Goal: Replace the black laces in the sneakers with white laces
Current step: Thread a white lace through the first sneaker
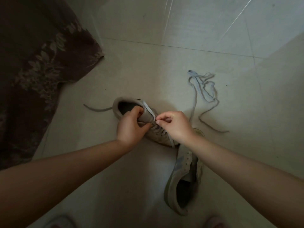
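Left hand (131, 125) grips sneaker (130, 106); right hand (174, 124) pinches white lace (148, 110).

Left grip (131, 125) curled closed, right grip (174, 125) pinching, both forearms extended

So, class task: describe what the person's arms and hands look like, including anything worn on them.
Both forearms are bare up to the frame edge, with no sleeves in view. The left hand and right hand wear no gloves, and no rings, watch or bracelets are visible. The fingernails look short.
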Demonstrator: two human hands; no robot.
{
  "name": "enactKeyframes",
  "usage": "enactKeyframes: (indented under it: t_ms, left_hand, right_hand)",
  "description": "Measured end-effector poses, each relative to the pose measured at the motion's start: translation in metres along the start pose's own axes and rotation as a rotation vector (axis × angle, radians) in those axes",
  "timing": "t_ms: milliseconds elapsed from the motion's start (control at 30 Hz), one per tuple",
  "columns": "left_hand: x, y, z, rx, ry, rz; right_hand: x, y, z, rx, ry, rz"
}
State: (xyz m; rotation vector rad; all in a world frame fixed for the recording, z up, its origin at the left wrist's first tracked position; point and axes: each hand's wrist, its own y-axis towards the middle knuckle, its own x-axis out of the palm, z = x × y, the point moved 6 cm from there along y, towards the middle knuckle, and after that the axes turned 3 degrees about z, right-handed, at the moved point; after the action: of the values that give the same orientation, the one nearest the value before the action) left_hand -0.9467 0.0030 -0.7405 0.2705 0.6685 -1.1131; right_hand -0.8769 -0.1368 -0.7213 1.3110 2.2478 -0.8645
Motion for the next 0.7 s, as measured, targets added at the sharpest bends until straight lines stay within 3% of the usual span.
enactKeyframes:
  t_ms: [167,367,567,700]
  left_hand:
    - [-0.013,-0.004,0.013,0.155,-0.008,0.091]
    - [-0.016,-0.012,0.032,0.534,0.268,0.090]
    - [-0.018,-0.006,0.037,0.614,0.256,0.100]
    - [-0.019,-0.004,0.042,0.674,0.223,0.045]
  right_hand:
    - [0.005,-0.022,-0.008,-0.138,-0.060,0.095]
    - [0.003,-0.019,-0.010,-0.182,-0.100,0.114]
    - [0.000,-0.024,-0.003,-0.137,0.045,0.168]
    - [0.008,-0.023,-0.006,-0.197,0.010,0.078]
